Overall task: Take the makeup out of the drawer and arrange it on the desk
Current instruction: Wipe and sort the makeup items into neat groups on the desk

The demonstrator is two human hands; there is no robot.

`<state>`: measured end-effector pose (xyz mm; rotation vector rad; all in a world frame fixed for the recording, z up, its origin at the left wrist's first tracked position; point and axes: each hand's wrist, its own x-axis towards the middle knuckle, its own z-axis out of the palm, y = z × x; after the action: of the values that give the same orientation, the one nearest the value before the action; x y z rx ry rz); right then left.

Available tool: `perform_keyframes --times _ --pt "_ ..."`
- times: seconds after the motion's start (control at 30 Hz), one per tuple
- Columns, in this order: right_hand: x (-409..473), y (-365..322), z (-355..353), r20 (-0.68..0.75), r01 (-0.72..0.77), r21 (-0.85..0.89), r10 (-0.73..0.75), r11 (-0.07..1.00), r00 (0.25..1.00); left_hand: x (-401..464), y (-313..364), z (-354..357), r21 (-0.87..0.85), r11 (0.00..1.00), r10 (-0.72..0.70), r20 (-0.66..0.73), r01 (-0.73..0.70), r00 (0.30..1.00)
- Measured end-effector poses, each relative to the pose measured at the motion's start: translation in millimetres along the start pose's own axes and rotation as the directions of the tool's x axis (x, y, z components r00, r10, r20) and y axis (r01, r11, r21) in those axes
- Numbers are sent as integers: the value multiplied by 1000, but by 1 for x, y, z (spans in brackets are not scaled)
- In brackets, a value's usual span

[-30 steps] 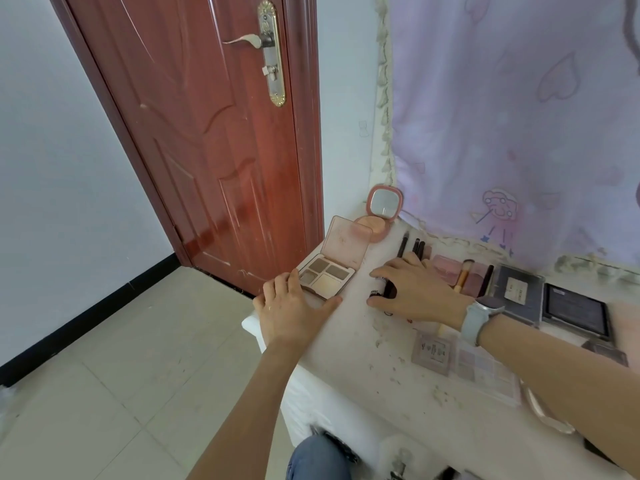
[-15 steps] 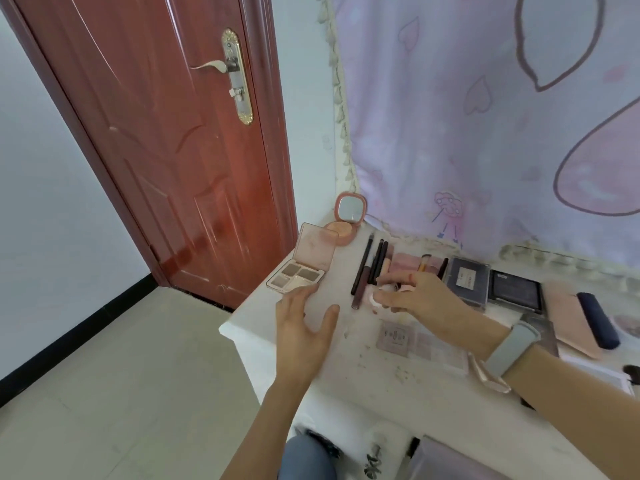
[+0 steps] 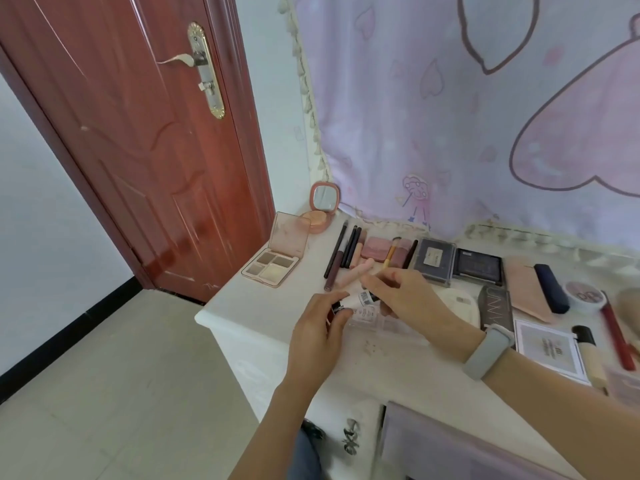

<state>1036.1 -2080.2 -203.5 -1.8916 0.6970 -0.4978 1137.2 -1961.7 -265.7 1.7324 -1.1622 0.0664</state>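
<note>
My left hand [image 3: 317, 327] pinches a small dark tube [image 3: 335, 309] at its fingertips, and my right hand [image 3: 405, 296] pinches a small labelled item [image 3: 367, 297], its shape too blurred to name. Both grips meet just above a clear flat case [image 3: 369, 315] lying on the white counter [image 3: 263, 306]. Beyond them stand one open four-pan eyeshadow palette [image 3: 273, 265] with a translucent pink lid, one round pink compact [image 3: 320, 211] with its mirror up, and three slim dark pencils [image 3: 348, 251] side by side.
</note>
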Motion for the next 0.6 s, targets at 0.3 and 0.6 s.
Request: perform_keyframes --times 0.3,0.6 --pt "-1 5 15 47 191 -233 -185 954 982 -2 1 -1 59 998 -33 26 31 999" --pt "9 -18 0 208 173 -352 -103 920 973 0 3 -6 -33 997 -63 -3 63 998"
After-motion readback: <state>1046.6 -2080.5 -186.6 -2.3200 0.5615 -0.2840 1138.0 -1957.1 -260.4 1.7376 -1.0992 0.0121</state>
